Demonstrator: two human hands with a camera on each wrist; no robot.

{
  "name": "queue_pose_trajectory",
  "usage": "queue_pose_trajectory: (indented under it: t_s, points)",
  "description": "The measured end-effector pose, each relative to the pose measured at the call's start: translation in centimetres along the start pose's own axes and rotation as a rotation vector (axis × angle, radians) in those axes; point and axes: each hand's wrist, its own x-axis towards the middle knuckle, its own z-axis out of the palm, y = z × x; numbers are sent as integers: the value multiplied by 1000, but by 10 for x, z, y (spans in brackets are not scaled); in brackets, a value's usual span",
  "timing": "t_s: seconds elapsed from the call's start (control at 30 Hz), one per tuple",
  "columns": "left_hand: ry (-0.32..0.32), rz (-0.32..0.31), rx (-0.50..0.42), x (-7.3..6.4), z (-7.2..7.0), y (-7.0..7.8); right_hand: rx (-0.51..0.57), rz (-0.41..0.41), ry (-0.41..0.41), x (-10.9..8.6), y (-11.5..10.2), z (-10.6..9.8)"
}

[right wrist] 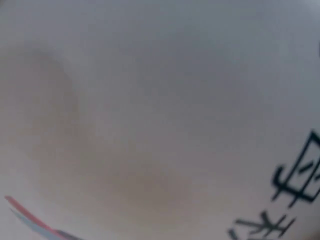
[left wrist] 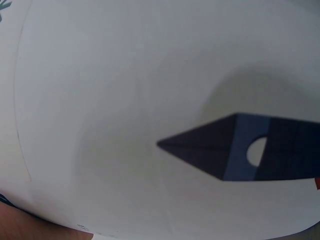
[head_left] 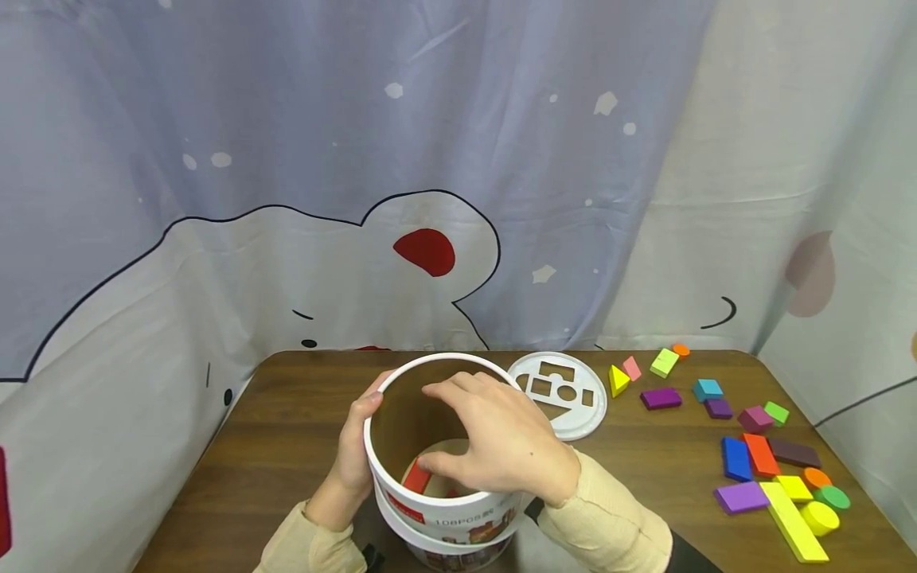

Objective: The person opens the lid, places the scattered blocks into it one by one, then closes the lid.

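Note:
A white block bucket [head_left: 423,516] with printed labels stands close in front of me; a second white rim shows low around it. My left hand [head_left: 353,454] grips its left side, thumb at the rim and the other fingers largely hidden. Over the opening, my right hand [head_left: 501,438] reaches in across the right rim, fingers and thumb spread apart. Inside, a red block [head_left: 417,476] lies near the right thumb, partly covered from sight. Both wrist views are filled by the bucket's white wall [left wrist: 115,100], with dark printed characters [right wrist: 300,175] in the right one.
Behind the bucket, a white lid [head_left: 591,410] with shaped holes lies on the wooden table [head_left: 286,414]. Loose coloured blocks spread along the right side, among them a long yellow block [head_left: 794,521], a blue block [head_left: 736,459] and a purple block [head_left: 661,398]. A curtain [head_left: 286,119] hangs behind.

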Motion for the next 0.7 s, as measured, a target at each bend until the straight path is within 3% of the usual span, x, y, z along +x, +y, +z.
queue_pose_trajectory:
  t_s: [0.2,0.43,0.7]
  points:
    - [-6,8,2,0,1,1,95,-38,71,-3,3,-1]
    - [13,-6,32,-1,-1,-2,268,-129,227,-7,14,-3]
    - [8,5,22,0,-6,-7,331,-100,400,-32,48,-8]
